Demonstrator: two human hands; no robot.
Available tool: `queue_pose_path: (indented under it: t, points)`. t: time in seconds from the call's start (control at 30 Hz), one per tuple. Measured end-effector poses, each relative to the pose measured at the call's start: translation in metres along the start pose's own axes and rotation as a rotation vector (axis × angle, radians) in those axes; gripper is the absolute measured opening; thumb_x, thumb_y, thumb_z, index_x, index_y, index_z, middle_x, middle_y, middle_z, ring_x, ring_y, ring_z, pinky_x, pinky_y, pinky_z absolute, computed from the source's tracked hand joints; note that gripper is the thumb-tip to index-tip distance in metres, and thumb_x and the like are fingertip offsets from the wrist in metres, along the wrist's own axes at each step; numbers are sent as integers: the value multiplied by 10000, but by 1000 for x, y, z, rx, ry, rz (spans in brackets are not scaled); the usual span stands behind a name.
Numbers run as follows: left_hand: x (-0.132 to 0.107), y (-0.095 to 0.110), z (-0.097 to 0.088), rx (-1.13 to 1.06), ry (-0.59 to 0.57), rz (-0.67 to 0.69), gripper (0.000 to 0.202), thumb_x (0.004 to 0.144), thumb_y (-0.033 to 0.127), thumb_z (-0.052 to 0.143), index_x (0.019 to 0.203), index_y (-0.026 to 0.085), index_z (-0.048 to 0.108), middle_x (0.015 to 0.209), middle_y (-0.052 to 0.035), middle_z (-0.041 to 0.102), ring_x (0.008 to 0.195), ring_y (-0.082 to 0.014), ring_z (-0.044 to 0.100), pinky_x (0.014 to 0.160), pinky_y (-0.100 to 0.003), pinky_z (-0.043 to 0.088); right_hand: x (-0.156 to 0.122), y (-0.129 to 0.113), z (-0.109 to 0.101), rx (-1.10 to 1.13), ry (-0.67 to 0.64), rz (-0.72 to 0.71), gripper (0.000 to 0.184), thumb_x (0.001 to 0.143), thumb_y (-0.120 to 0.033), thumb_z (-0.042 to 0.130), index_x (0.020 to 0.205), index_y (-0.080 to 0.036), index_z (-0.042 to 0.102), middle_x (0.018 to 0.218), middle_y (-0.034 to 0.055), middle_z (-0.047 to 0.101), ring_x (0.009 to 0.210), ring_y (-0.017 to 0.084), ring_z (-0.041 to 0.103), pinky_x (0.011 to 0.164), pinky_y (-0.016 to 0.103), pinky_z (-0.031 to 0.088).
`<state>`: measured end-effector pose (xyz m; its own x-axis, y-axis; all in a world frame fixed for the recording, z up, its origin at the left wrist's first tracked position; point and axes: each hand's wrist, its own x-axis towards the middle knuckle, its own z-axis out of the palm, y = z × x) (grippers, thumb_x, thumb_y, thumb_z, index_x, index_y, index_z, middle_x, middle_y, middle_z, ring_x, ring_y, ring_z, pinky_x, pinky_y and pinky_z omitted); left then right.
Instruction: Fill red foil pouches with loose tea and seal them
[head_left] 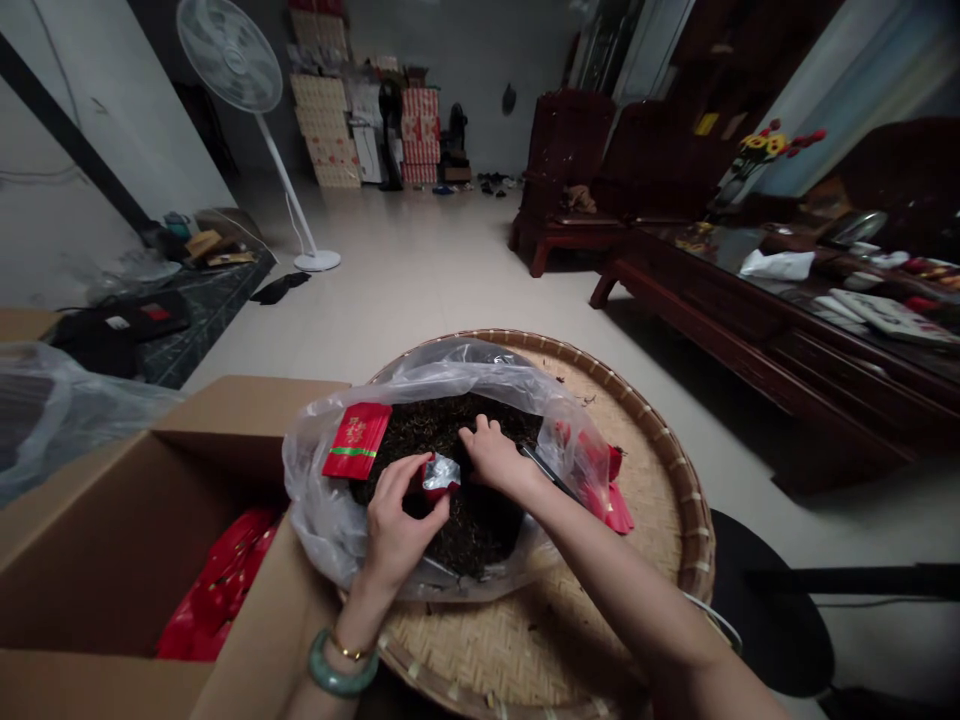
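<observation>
Pinching a red foil packet [441, 477] in the left hand [399, 522], silver end up, presumably for access, above dark leaves [431, 413] in a plastic bag [321, 528] on a bamboo tray [645, 450], likely to catch strays; touching the leaves with the right hand [496, 460], grip hidden.

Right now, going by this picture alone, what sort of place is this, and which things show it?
Probably a living room: a dark reddish wooden chair, a long, low, dark wooden table with a glossy top, and a tall white standing fan suggest it.
</observation>
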<state>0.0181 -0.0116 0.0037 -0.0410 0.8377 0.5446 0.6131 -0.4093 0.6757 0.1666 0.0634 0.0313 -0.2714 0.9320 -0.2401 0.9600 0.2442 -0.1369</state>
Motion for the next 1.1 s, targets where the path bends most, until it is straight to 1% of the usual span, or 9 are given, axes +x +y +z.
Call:
queue_pose_path:
  t: [0.17,0.33,0.47,0.6,0.77,0.9,0.97,1.03,1.1]
  points:
    - [0,-2,-1,-6,9,9,331,743,187,637,1071,173,593,1024,-76,631,938,-213,614,788,-355,551,5,0,5,-51,6,30,477,724,-138,704,1157,-229,525,1194,155,443,1053,320,485,701,408,534]
    - [0,0,1,-26,3,3,329,749,182,629,1076,181,590,1021,-73,625,944,-213,614,788,-357,561,5,-1,6,-43,25,33,418,743,-110,673,1125,-209,534,1161,168,448,1021,328,506,688,411,530]
    - [-2,1,2,-67,-2,-42,339,749,187,630,1086,191,593,1031,-71,595,935,-201,610,711,-306,583,6,-1,7,20,49,31,390,741,-58,646,1088,-204,547,1158,167,450,1025,329,510,695,399,521]
    - [-3,0,2,-66,-11,-56,346,750,191,628,1094,192,595,1023,-67,590,932,-197,610,706,-295,586,8,12,3,159,86,-5,423,675,-32,674,1050,-190,557,1138,137,466,993,282,525,748,374,489]
    - [-1,0,2,-73,0,-58,315,759,203,630,1072,183,605,1009,-68,596,916,-191,609,690,-283,587,7,38,-6,455,174,-63,351,636,-97,666,970,-179,595,991,49,542,867,183,545,797,310,445]
    - [1,2,2,-69,0,-63,308,757,200,626,1065,188,611,1002,-64,600,908,-191,616,695,-292,587,5,45,-5,745,254,-44,380,681,-126,566,1053,-199,589,952,9,599,820,149,548,756,274,449]
    - [1,2,2,-73,-1,-61,314,756,199,626,1069,191,609,1005,-63,598,903,-188,617,692,-292,588,5,43,-2,1059,217,6,373,696,-148,523,1056,-208,600,891,-14,606,708,120,536,655,243,454]
    - [0,2,2,-74,-1,-58,312,757,199,627,1068,190,607,1004,-65,596,899,-186,616,680,-285,588,5,41,-2,1400,130,58,329,685,-161,517,992,-204,627,761,-37,585,600,101,501,579,226,450]
    - [0,2,2,-71,6,-53,306,757,199,628,1062,186,608,997,-67,598,896,-186,614,667,-278,587,4,38,-3,1624,47,86,278,688,-175,511,937,-195,633,675,-42,563,565,102,504,585,245,481]
